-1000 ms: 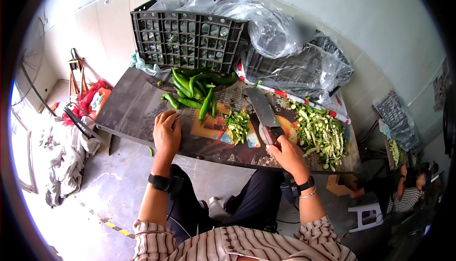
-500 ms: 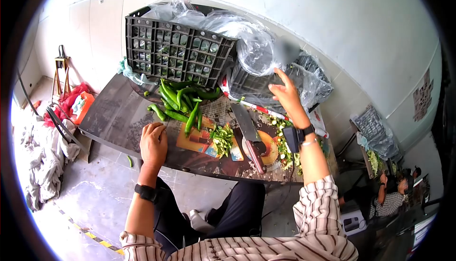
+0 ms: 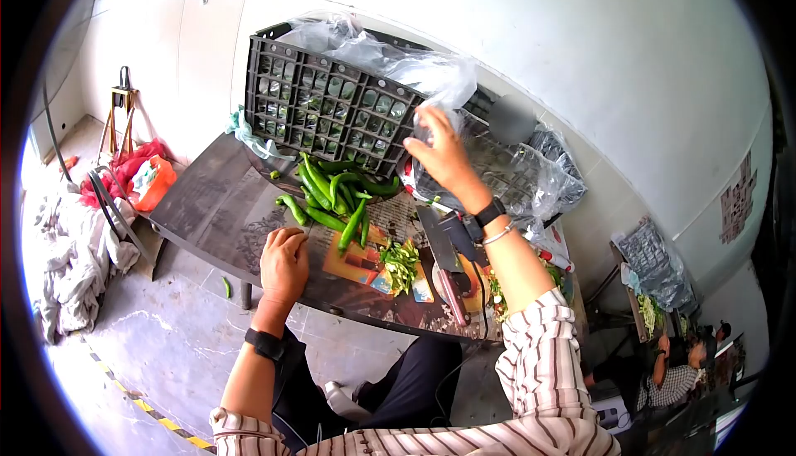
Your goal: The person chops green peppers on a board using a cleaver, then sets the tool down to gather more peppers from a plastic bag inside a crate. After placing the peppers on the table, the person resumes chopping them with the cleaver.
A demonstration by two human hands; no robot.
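Note:
My left hand (image 3: 283, 265) rests on the front edge of the dark table (image 3: 199, 199), its fingers curled in with nothing visible in them. Beyond it lies a pile of long green peppers (image 3: 327, 186). My right hand (image 3: 444, 153) is raised with thumb and fingers apart, beside the right end of the black crate (image 3: 327, 95) and in front of clear plastic (image 3: 439, 75). Below my right forearm, a cleaver (image 3: 437, 240) lies on the table, its handle towards me. Left of the blade is a small heap of sliced green pepper (image 3: 400, 265).
More cut pepper (image 3: 497, 294) lies partly hidden under my right arm. A second, plastic-covered crate (image 3: 522, 170) stands at the back right. On the left floor are an orange bag (image 3: 155, 184) and crumpled pale cloth (image 3: 79, 261). Another person (image 3: 672, 377) sits far right.
My right hand has moved left, from the plastic-covered crate towards the black crate's right end. My left hand stays at the table edge. The whole view has shifted slightly.

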